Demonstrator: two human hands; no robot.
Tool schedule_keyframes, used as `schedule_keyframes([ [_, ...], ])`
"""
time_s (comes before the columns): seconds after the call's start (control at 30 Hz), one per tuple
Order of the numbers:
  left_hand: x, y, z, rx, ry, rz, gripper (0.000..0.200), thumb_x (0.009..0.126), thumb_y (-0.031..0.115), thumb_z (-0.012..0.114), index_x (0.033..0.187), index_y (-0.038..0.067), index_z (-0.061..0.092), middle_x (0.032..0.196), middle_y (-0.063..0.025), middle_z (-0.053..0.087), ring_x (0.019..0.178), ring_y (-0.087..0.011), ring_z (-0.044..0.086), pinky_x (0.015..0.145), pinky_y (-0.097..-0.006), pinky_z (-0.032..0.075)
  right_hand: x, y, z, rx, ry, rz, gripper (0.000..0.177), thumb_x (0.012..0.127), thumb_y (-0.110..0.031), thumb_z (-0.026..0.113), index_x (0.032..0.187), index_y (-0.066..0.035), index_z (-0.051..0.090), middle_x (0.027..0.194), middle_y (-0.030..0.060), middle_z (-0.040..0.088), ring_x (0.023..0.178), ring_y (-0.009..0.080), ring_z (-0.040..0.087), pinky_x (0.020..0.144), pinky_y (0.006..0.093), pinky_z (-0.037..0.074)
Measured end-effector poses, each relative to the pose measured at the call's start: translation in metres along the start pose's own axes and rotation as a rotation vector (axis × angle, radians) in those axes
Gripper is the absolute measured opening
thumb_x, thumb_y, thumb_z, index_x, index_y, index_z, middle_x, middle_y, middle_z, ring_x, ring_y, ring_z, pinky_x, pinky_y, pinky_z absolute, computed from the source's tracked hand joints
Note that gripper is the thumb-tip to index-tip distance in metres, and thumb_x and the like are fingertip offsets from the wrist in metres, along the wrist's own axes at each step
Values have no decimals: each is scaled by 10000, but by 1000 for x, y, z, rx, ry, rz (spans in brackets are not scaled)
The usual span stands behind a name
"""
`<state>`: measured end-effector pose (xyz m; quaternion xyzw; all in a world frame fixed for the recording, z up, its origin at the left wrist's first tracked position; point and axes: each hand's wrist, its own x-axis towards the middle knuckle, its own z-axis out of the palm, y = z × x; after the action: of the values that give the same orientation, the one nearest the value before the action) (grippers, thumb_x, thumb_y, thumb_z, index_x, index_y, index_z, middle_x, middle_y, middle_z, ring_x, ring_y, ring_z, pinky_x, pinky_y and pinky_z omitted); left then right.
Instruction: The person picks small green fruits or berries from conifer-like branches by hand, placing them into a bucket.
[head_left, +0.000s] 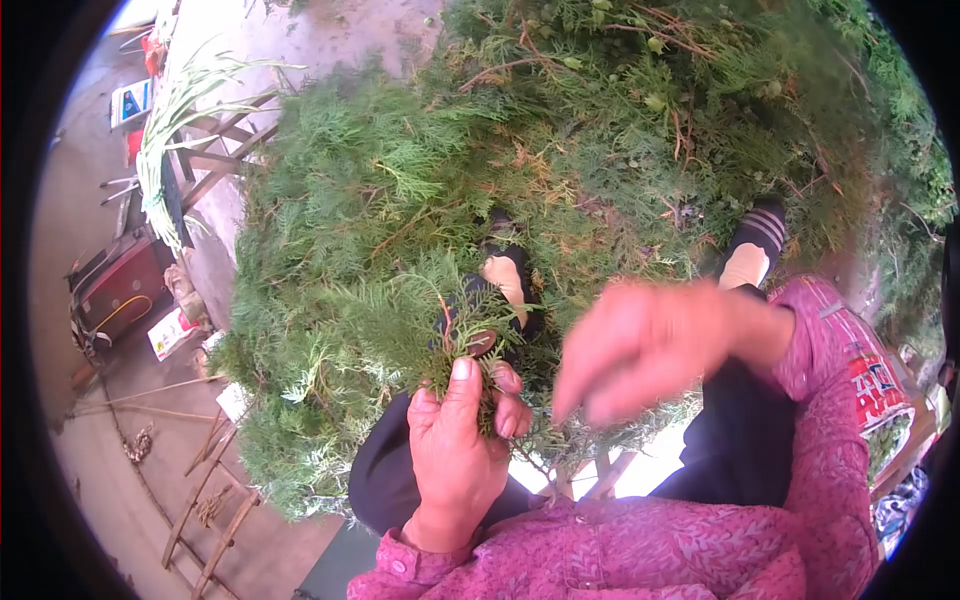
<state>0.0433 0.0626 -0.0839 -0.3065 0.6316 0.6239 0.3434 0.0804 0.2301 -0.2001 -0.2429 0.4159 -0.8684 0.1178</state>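
My left hand (455,465) is closed around a bunch of green cypress sprigs (385,325), thumb on top, above my left knee. A small brown roundish thing (482,343) shows beside the thumb; what it is I cannot make out. To the right, my right hand (650,345) hangs over my lap, apart from the bunch. Its fingers point left and are smeared by motion, so whether they hold anything is hidden. Under and beyond both hands spreads a thick heap of cut cypress branches (600,150), with my feet in slippers among them.
Long pale green stalks (160,150) hang over a wooden stand at the left. Further left are a dark red box-like object (120,290) and a wooden ladder-like frame (215,520) on the floor. A printed red and white bag (875,385) stands by my right arm.
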Motion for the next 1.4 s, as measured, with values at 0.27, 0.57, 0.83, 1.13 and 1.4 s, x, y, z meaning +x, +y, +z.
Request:
schedule_keyframes([
  [0.27,3,-35,-10,2101,-592,360,416,651,192,677,1014,21,567,878,-96,592,813,-257,564,750,-426,395,-87,112,-43,-839,351,487,120,776,-81,509,776,36,535,593,183,543,575,302,586,530,383,449],
  [0.57,0,-25,3,1831,-761,532,563,660,264,694,1125,2,513,1117,-168,529,952,-295,522,860,-428,361,-108,120,-55,-1196,313,1048,152,713,13,455,836,102,456,635,204,578,632,377,596,549,434,470],
  [0.83,-4,-23,4,1805,-797,481,563,674,260,688,1146,18,499,1111,-174,531,926,-299,534,837,-413,385,-89,165,0,-578,-367,1110,198,796,-119,456,881,29,559,805,189,599,705,302,596,628,408,500],
  [1.13,-6,-22,3,1778,-809,521,559,677,288,685,1142,35,508,1097,-175,542,885,-290,545,817,-403,398,-61,145,-71,-772,552,873,138,814,-125,495,841,11,506,662,194,549,629,342,562,601,429,459],
  [1.4,-8,-22,4,1743,-823,523,540,669,285,686,1123,40,523,1087,-154,552,873,-284,550,807,-392,408,-62,181,-83,-1332,329,790,102,814,-77,505,837,19,479,658,168,553,634,295,587,561,419,461],
])
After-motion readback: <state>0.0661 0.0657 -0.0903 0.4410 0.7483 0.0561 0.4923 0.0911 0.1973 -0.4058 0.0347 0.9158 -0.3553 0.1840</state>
